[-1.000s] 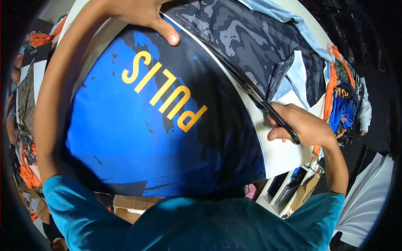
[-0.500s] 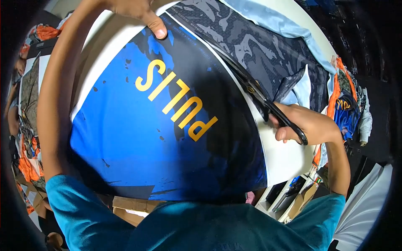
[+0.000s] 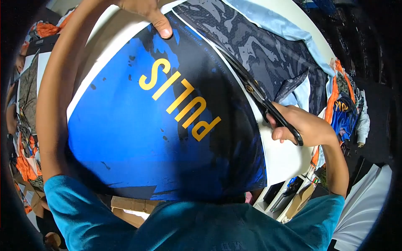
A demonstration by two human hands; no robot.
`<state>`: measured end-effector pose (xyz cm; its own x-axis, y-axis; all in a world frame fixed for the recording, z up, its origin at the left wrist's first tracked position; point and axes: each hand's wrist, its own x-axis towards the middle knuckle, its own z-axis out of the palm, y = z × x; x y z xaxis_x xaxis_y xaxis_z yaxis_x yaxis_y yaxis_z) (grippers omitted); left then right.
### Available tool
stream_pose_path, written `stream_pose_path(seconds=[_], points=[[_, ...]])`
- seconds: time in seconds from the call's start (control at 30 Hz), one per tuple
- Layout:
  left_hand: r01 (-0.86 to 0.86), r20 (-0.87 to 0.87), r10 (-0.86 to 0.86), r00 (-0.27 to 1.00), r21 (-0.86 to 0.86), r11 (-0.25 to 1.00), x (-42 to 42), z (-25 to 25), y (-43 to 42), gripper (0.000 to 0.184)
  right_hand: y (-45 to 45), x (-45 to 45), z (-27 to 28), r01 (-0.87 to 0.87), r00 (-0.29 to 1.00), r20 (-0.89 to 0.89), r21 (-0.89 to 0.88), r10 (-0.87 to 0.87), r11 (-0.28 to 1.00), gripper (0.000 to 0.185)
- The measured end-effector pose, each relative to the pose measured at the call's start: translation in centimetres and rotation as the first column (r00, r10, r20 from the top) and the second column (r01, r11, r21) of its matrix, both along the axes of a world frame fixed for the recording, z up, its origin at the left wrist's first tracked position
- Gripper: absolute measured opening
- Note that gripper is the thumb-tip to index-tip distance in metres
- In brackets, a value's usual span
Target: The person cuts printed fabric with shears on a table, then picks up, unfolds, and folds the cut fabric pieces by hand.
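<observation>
A large blue and black printed fabric panel (image 3: 121,138) with yellow "PULIS" lettering, upside down to me, is spread before me. My left hand (image 3: 146,12) holds its far edge with the thumb pressed on top; the other fingers are largely cut off by the frame. My right hand (image 3: 303,124) is closed around the handles of black scissors (image 3: 261,98). Their blades point up and left along the panel's white right border, and the tips are hard to make out. Beside them lies dark grey camouflage-patterned fabric (image 3: 268,52), folded over near the scissors.
Under the fabric is a white table (image 3: 287,161), with light blue cloth (image 3: 289,31) along its far right edge. Orange and blue garments (image 3: 341,108) hang at the right. A cardboard box (image 3: 134,206) sits below the near edge. Other people's arms show at the far left.
The scissors and my right hand have shifted slightly left and down. My left hand has moved a little right, and the lettering on the panel has shifted slightly right.
</observation>
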<state>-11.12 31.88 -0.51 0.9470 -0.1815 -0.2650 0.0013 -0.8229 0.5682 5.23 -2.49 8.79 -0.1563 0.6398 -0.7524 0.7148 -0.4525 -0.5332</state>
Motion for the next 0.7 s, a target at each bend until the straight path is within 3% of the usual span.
stream_pose_path(seconds=[0.2,0.37,0.53,0.7], points=[[0.004,0.059,-0.007,0.998,0.051,0.999,0.1,0.2,0.2,0.116,0.1,0.2,0.1,0.021,0.999,-0.042,-0.022,-0.021,1.000,0.040],[-0.044,-0.069,0.048,0.996,0.065,0.997,0.1,0.3,-0.2,0.116,0.1,0.0,-0.2,0.051,0.998,-0.045,-0.040,-0.053,0.998,0.043],[-0.076,-0.155,0.079,0.985,0.026,0.997,0.2,0.9,-0.5,0.116,-0.1,0.0,-0.2,-0.029,0.999,0.018,0.056,0.028,0.998,0.048],[-0.087,-0.338,0.011,0.941,-0.208,0.974,0.6,-1.6,0.7,0.116,0.2,-0.5,0.1,0.000,0.999,0.033,-0.008,0.000,1.000,0.055]])
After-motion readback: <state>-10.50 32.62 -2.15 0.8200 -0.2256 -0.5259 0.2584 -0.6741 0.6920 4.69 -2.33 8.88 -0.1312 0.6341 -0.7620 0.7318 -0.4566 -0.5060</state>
